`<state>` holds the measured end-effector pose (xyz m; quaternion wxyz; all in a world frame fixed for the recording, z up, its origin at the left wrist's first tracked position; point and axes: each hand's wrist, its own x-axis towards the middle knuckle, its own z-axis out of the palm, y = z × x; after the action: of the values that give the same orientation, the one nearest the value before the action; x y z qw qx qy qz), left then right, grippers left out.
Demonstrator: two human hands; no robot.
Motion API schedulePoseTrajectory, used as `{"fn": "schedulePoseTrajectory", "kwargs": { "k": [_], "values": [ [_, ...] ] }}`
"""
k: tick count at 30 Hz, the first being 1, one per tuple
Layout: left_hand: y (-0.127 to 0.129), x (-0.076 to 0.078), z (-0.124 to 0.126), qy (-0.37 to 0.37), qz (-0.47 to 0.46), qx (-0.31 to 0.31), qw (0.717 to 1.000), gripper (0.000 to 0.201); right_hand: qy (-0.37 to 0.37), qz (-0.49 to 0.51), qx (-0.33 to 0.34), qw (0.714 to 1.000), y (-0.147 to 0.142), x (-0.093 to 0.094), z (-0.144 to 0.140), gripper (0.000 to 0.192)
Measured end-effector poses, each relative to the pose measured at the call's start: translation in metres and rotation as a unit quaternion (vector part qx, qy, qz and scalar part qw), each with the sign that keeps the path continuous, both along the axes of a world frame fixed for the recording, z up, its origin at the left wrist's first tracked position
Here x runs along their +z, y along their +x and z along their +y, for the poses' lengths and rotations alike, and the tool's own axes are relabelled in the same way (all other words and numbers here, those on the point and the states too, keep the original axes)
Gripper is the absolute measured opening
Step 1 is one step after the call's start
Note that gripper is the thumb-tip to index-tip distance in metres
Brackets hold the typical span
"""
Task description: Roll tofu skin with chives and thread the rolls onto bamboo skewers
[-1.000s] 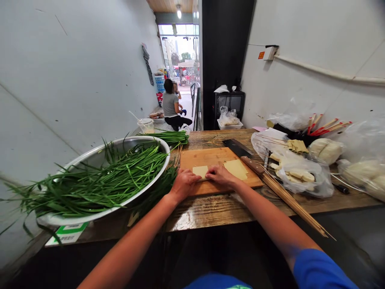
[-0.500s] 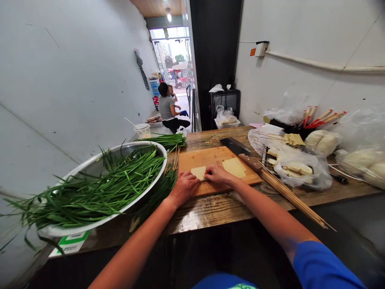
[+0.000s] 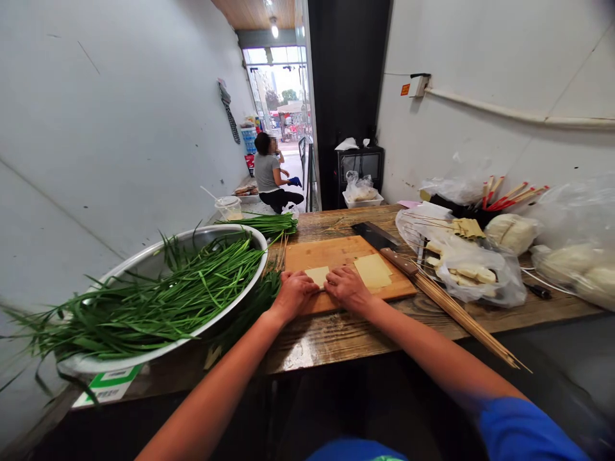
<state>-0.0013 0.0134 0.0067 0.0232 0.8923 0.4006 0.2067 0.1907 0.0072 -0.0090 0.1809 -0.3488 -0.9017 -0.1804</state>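
Both hands, the left hand (image 3: 294, 292) and right hand (image 3: 348, 287), press fingertips onto a pale tofu-skin sheet (image 3: 318, 276) on the cutting board (image 3: 336, 255), pinching nothing. Such thin sheet could tear under uneven pressure, and the cleaver (image 3: 384, 244) at the board's right edge lies near the right wrist.

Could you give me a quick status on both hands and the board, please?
Left hand and right hand both pressing the pale tofu sheet on the cutting board. Second sheet beside. Cleaver lies clear at right.

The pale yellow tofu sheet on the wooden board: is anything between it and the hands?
Nothing visible. The left hand and right hand both rest directly on the small pale yellow tofu sheet.
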Motion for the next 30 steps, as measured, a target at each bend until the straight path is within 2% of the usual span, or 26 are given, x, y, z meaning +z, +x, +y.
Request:
{"fn": "schedulePoseTrajectory", "kwargs": {
  "k": [7, 12, 18, 24, 30],
  "values": [
    [-0.003, -0.003, 0.002, 0.007, 0.003, 0.023, 1.0, 0.019, -0.023, -0.069, 0.008, 0.997, 0.002, -0.003, 0.012, 0.023],
    [-0.002, -0.009, -0.008, 0.077, 0.044, 0.025, 0.996, 0.016, -0.034, -0.094, 0.026, 0.995, -0.001, -0.001, 0.012, 0.023],
    [0.001, -0.017, -0.018, 0.105, 0.046, 0.057, 0.992, 0.015, -0.059, -0.065, 0.021, 0.996, 0.001, -0.003, 0.011, 0.02],
    [-0.005, -0.013, -0.012, 0.084, -0.001, 0.044, 0.995, 0.02, -0.081, -0.007, 0.036, 0.996, 0.003, 0.0, 0.017, 0.028],
    [-0.007, -0.015, -0.012, 0.082, 0.0, 0.035, 0.996, 0.019, -0.08, 0.023, 0.034, 0.996, 0.003, -0.003, 0.019, 0.03]
  ]
}}
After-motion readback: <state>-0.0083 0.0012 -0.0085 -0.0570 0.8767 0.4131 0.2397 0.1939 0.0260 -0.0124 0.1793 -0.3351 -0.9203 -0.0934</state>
